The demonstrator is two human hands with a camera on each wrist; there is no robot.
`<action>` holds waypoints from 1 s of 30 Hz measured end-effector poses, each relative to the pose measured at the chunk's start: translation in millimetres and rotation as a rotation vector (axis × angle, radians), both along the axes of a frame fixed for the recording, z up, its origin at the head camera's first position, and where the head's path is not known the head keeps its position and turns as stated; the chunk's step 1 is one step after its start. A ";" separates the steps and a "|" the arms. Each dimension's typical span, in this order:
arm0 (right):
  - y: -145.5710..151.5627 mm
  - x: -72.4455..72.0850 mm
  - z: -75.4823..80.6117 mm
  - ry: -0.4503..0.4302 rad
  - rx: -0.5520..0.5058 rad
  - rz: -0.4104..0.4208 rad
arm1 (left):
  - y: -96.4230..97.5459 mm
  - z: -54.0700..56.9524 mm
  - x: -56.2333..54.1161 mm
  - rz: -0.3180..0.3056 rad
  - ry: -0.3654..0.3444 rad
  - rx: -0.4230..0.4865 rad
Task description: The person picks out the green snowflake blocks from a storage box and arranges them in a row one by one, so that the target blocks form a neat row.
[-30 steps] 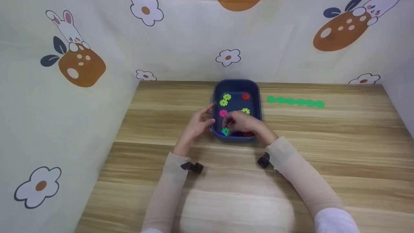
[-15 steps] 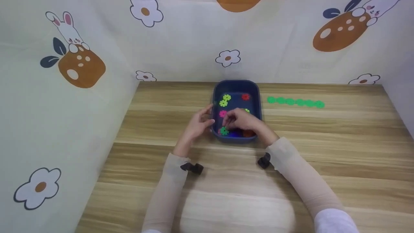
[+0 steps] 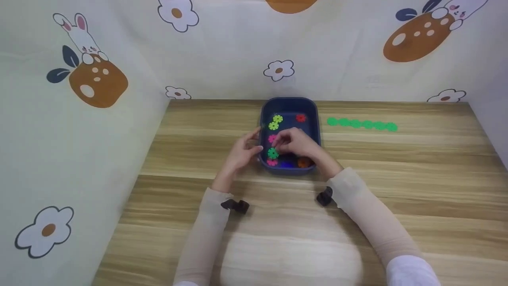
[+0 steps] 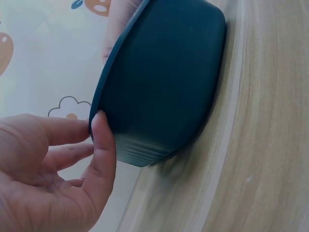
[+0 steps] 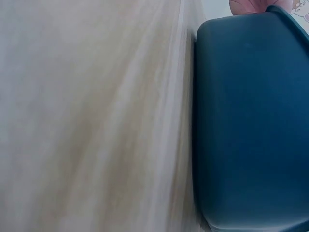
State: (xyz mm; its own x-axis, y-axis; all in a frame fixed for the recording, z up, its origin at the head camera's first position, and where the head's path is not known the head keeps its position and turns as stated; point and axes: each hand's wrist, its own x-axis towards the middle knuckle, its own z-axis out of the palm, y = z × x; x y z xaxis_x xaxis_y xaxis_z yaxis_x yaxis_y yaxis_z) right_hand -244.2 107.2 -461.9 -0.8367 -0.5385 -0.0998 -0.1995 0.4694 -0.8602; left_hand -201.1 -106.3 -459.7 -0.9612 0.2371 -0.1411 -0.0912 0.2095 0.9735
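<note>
In the head view a dark blue plastic tub stands on the table with snowflake discs scattered inside. My right hand is over the tub, and its fingertips pinch a green snowflake disc. Just below that lies a pink disc; another pink disc is partly covered by the fingers. My left hand holds the tub's left rim. In the left wrist view the thumb lies against the tub's outer wall, the index finger at the rim. The right wrist view shows the tub's outside, hiding the right fingers.
Inside the tub are yellow-green discs, a red disc, an orange disc and a blue disc. A row of several joined green discs lies right of the tub. A patterned cloth wall stands behind the table.
My right hand has moved slightly away from me, the green disc going with it and uncovering the pink disc below. My left hand stays at the rim.
</note>
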 end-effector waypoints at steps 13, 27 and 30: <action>8.6 0.1 7.4 0.050 -0.166 -0.153 | -1.0 2.2 1.2 -0.015 0.026 -0.036; 60.7 1.0 32.6 0.021 -0.335 -0.348 | -3.4 1.8 1.7 0.018 0.051 -0.018; 79.6 -0.7 38.0 0.029 -0.398 -0.387 | -4.5 1.4 1.6 0.012 0.058 -0.027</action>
